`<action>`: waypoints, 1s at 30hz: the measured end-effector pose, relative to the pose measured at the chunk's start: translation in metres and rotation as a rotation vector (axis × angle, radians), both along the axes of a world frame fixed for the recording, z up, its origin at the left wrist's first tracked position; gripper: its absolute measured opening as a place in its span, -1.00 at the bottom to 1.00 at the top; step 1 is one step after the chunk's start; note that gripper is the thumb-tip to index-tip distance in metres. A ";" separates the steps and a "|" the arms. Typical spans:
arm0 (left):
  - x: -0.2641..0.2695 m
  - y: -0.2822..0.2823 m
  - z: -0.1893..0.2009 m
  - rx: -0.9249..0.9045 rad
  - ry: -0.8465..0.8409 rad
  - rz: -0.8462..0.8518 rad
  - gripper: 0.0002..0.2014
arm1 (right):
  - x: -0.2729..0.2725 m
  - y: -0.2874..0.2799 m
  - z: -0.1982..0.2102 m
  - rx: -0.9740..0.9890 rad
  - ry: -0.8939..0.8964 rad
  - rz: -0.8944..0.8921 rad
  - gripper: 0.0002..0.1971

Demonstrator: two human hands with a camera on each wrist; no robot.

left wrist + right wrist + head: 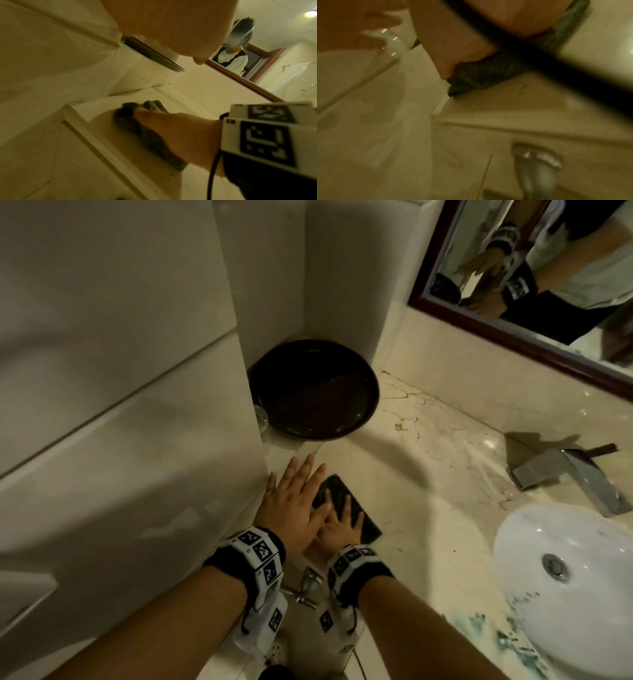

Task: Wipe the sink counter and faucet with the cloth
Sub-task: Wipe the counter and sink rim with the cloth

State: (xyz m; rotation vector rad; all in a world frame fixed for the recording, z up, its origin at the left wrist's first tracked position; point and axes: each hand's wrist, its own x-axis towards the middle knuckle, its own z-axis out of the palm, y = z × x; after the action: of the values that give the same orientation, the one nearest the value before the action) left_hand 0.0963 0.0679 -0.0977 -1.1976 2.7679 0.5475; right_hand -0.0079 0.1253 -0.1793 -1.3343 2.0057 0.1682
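On the marble bench [428, 508], near its left front edge, the right hand [339, 529] presses flat the soft, light cloth [346, 501]; the left hand [294, 505] lies spread beside it.

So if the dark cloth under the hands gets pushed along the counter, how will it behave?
The cloth looks soft and folded flat, so it would probably slide under the flat right hand and droop if lifted. The glossy counter likely offers little grip, though an edge might bunch up.
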 end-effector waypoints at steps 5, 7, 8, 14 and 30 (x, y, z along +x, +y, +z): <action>0.003 0.003 0.002 0.019 -0.030 0.004 -0.36 | 0.032 0.001 0.015 -0.081 -0.084 -0.051 -0.22; 0.001 0.004 0.002 0.015 -0.032 -0.006 -0.36 | 0.030 -0.004 0.020 -0.157 -0.111 -0.122 -0.17; 0.000 0.004 0.002 0.007 -0.040 -0.013 -0.36 | 0.030 -0.005 0.020 -0.163 -0.104 -0.126 -0.16; -0.008 0.009 0.002 0.011 -0.062 -0.023 -0.36 | 0.037 0.009 -0.003 -0.159 -0.012 0.010 -0.15; -0.053 0.046 -0.036 0.034 -0.140 -0.196 -0.19 | -0.080 0.168 -0.014 -0.194 0.223 -0.388 -0.39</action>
State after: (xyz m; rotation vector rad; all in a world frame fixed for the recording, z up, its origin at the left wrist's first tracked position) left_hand 0.0431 0.1136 -0.1339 -0.9065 2.7044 0.4712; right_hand -0.0884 0.2929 -0.1938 -1.0470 2.4812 -0.0618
